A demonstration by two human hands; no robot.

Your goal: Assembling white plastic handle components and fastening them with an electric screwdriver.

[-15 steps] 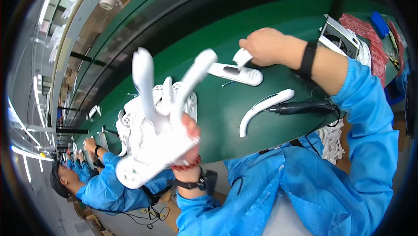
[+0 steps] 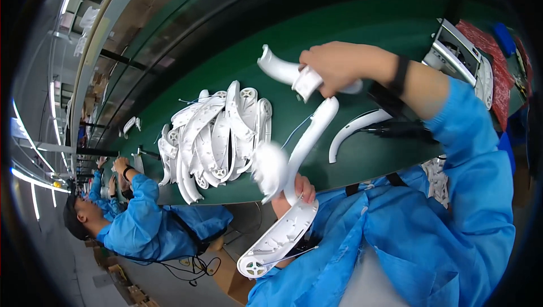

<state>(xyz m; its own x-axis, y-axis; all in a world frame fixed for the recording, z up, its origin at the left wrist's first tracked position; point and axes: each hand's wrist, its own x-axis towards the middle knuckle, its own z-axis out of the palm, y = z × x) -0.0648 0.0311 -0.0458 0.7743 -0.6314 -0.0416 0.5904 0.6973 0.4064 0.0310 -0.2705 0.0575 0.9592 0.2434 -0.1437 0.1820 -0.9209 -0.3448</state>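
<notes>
Left hand (image 2: 305, 189), lower centre, grips curved white plastic housing shell (image 2: 284, 233): likely light, stiff, brittle; best held by edges. Right hand (image 2: 338, 67), upper centre, clasps white moulded piece (image 2: 307, 83).

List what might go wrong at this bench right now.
The white curved housing in the left hand overhangs the edge of the green table, so a slip might drop it. Its thin protruding wire could snag on the blue jacket. The heap of white curved shells reaches close to that edge; a bump might knock some off.
</notes>
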